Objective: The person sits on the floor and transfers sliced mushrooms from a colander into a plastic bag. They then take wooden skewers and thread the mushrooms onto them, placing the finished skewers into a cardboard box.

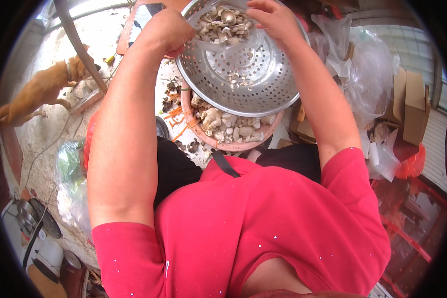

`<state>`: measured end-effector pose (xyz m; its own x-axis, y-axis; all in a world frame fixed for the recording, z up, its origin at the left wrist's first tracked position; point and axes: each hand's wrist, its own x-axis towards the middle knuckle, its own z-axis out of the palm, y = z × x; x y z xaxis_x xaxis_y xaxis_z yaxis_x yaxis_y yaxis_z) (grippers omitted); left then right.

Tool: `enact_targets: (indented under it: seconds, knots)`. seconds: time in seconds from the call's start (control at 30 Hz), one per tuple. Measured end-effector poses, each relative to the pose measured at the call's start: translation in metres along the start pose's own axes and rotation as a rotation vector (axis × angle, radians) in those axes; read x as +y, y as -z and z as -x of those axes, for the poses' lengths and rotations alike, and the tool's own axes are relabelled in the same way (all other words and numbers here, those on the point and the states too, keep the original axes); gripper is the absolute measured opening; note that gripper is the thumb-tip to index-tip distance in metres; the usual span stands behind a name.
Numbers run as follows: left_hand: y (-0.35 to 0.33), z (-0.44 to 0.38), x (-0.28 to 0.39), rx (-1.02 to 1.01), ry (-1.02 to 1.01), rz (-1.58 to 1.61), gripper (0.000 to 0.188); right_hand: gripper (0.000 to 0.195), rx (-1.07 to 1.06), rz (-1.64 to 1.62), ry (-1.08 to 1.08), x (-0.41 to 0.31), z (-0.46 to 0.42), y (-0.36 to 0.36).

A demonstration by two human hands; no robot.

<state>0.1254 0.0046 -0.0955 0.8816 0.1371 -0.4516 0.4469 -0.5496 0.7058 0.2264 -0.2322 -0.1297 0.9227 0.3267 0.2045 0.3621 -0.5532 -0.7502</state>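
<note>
A clear plastic bag (227, 44) of oyster mushrooms (225, 26) is over the far part of a perforated metal colander (242, 97). My left hand (171, 31) is closed on the bag's left edge, beside the colander's rim. At the bag's right side is my right hand (275, 22), its fingers spread and touching or near the plastic; whether they grip it cannot be told. Small pale mushroom bits (240, 80) lie in the colander. Beneath its near rim is a pinkish basin (208, 138) containing pale mushroom pieces (232, 128).
A smartphone (145, 18) lies on a reddish-brown board at upper left. Farther left, a brown dog (44, 87) wears a collar. Dark scraps and orange strips (177, 115) litter the floor. Plastic bags (368, 74) and a cardboard box (413, 108) are on the right.
</note>
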Motion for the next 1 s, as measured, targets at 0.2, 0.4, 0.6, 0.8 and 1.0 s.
enact_targets:
  seconds: [0.2,0.4,0.6,0.8,1.0]
  knots:
    - [0.008,0.000,-0.001,-0.006,0.045,-0.098,0.011,0.057,0.152,0.413,0.036,0.036,-0.005,0.008]
    - [0.015,0.011,-0.002,0.049,0.030,-0.009,0.019,0.028,0.088,0.189,-0.290,0.059,0.000,0.003]
    - [0.018,0.019,-0.008,0.129,-0.028,0.185,0.016,0.017,0.100,-0.217,-0.371,0.031,0.014,0.039]
    - [0.017,0.044,0.012,0.133,-0.317,0.541,0.026,0.007,0.024,-0.673,-0.407,-0.011,0.049,0.076]
    - [-0.004,0.075,0.040,-0.004,-0.362,1.008,0.029,0.012,-0.063,-0.875,-0.436,-0.030,0.088,0.095]
